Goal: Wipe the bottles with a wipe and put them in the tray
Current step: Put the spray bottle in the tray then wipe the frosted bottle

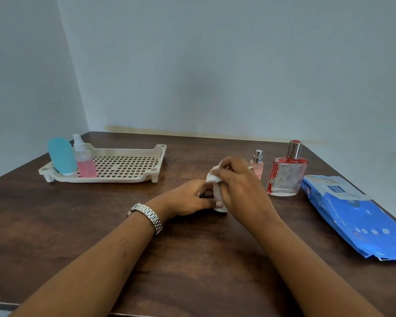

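Dark wooden bench (192,259), grey walls — teal bottle (61,156) and pink spray bottle (85,162) stand in the tray (124,180); perfume bottle (258,164) and red bottle (286,179) wait at right, unwiped I'd guess — my left hand (188,199) grips a mostly hidden small bottle (206,195), my right hand (240,186) clutches the wipe (213,178) round it

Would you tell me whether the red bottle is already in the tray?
No, the red bottle stands on the table beside the wipes pack, outside the tray.

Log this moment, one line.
step: wiping | left hand: grips hidden item | right hand: rubs wipe | tray: blue bottle, pink sprayer | table: small perfume, red perfume
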